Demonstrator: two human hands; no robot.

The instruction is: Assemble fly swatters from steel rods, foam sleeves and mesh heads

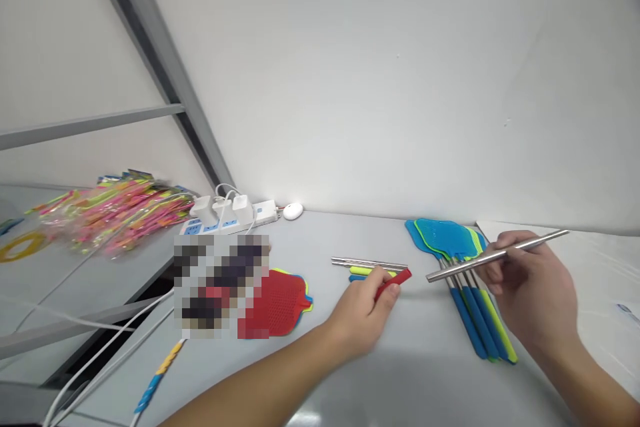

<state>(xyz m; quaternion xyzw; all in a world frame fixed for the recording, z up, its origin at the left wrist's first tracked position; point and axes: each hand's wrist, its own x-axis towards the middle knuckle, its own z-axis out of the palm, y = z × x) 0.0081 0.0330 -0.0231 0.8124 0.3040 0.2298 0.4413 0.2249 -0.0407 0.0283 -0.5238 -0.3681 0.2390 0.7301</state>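
Left hand (366, 313) pinches a red plastic tube-shaped handle (394, 284); right hand (535, 287) grips a slim silver metal rod (463, 267), ends apart, both over the smooth grey tabletop (420, 360). Loose fingers could let the slick rod swivel or slip; a low right hand could drag the blue-and-green plastic fly swatters (463, 310) close by. Most room: toward the body; white wall (375, 80) bounds the far edge.

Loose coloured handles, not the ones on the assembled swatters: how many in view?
3 visible: a red handle in the left hand, plus a yellow-green handle and a blue handle lying just beyond that hand. It may hide more.
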